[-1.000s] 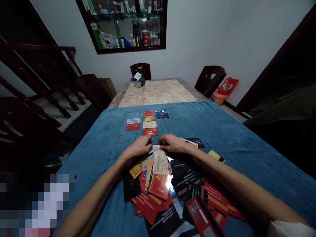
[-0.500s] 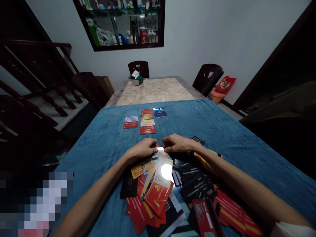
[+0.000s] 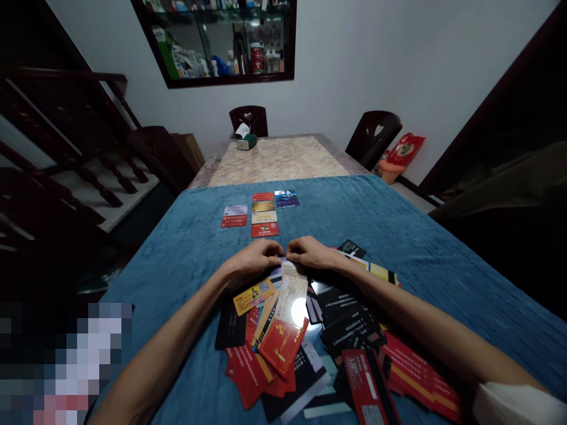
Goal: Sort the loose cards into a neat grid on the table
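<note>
My left hand (image 3: 259, 257) and my right hand (image 3: 312, 254) nearly meet at the far end of a heap of plastic cards. Their fingertips are pinched at the upper end of a pale card (image 3: 277, 272), which my fingers and other cards partly cover. Just below lie a beige card (image 3: 293, 293), a yellow card with a QR code (image 3: 254, 297) and a red-orange card (image 3: 283, 347). Black cards (image 3: 349, 330) fill the heap's right side, beneath my right forearm. Beyond my hands, several cards are laid out flat, among them a red card (image 3: 264, 229) and a blue card (image 3: 287, 202).
A blue cloth (image 3: 186, 254) covers the near part of the table; its patterned top (image 3: 283, 159) shows beyond. A tissue box (image 3: 246, 141) stands at the far end. Dark chairs (image 3: 374, 139) flank the table. More red cards (image 3: 420, 372) lie at the right.
My right hand has shifted slightly left, and the gap between my hands is narrower. The bright glare on the card between my fingertips is gone. The view has tipped down slightly.
</note>
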`<state>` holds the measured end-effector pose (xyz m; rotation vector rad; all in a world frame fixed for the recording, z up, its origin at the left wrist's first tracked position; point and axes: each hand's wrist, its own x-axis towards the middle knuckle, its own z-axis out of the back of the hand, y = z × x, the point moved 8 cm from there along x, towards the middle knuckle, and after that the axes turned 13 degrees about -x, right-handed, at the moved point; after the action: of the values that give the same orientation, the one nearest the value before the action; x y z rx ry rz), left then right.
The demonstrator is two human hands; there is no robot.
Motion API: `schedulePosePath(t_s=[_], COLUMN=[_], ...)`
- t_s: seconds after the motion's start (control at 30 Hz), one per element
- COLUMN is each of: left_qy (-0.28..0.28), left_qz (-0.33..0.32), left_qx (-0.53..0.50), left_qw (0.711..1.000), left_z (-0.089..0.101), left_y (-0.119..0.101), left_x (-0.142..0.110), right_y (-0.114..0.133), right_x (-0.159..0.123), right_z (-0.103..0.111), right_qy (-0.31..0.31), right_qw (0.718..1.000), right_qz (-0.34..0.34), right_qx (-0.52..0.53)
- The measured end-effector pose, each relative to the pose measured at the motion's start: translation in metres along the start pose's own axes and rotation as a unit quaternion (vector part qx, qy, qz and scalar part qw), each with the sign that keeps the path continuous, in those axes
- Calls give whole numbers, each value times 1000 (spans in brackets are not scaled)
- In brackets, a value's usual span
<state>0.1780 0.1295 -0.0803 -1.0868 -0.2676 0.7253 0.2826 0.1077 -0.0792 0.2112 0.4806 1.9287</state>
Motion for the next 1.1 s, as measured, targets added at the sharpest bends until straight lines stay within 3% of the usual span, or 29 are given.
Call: schedulePosePath(t_s=[0.2, 0.33, 0.4, 0.5, 0.63, 0.8, 1.1], left_qy=[-39, -101, -87, 3, 51, 70, 82], left_qz=[3, -48, -43, -25, 2, 35, 34], left_qx=[90, 231, 265, 285, 286, 283, 252], left_qw=[995, 967, 959, 958, 957, 956, 964], left_z=[2, 4, 0, -13, -16, -11, -12], left_y=[1, -26, -38, -50, -58, -55, -49], left_x=[0, -8, -13, -23, -34, -37, -32], right_y=[0, 5, 16, 33, 44, 43, 42], right_x=[4, -6, -16, -34, -48, -48, -44], right_z=[2, 16, 24, 25, 14, 0, 6], right_qy=[-12, -46, -43, 18, 83, 109, 33], right_qw=[995, 997, 996, 983, 961, 952, 953], right_qz=[-54, -4, 68, 183, 265, 272, 263], right_qx=[-86, -65, -37, -6, -11, -85, -145])
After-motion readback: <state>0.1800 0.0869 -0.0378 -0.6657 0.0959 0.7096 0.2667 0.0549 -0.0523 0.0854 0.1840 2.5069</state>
